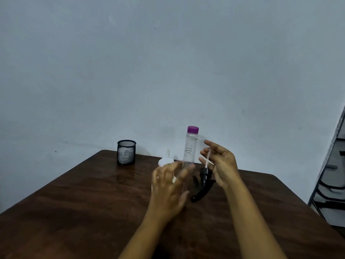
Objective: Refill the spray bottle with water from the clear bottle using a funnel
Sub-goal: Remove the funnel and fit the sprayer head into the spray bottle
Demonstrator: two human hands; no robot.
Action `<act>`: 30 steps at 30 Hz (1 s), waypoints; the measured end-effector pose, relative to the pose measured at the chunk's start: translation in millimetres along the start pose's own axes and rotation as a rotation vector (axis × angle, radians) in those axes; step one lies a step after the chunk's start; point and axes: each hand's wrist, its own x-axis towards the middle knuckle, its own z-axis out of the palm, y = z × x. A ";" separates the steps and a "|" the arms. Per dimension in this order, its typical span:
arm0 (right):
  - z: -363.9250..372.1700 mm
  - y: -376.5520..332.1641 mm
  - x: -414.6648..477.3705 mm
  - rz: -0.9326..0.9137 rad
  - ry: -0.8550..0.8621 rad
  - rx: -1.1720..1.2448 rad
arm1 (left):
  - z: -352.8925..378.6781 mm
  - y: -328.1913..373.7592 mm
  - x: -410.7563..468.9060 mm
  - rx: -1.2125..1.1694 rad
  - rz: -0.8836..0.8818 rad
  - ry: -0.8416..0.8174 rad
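A tall clear bottle (190, 146) with a purple cap stands upright at mid-table. Left of it a white funnel (165, 160) rests upside down, spout up. The black spray head (203, 177) is inverted, its trigger tip touching the table and its thin tube pointing up between the fingers of my right hand (223, 165), which holds it loosely. My left hand (168, 187) is blurred, fingers apart, just in front of the clear bottle's base. A faint transparent body, apparently the spray bottle (183, 184), shows behind those fingers; its outline is unclear.
A black mesh pen cup (126, 152) stands at the far left of the dark wooden table (84, 212), near the wall. A metal rack (332, 180) stands off the table's right edge.
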 end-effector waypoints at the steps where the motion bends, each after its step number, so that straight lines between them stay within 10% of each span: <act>1: 2.1 -1.6 -0.5 -0.011 -0.004 -0.002 | -1.4 8.3 2.1 -0.024 0.073 0.006; 10: 22.1 -22.8 -10.8 -0.036 0.007 0.008 | -22.4 45.1 11.6 -0.016 0.325 -0.023; 24: 39.4 -24.6 -2.0 -0.224 0.001 -0.921 | -152.1 13.8 84.6 -0.832 -0.370 0.412; 30: 57.2 -21.3 -11.2 0.020 -0.199 -0.501 | -183.4 -10.6 92.3 -0.801 -0.503 0.416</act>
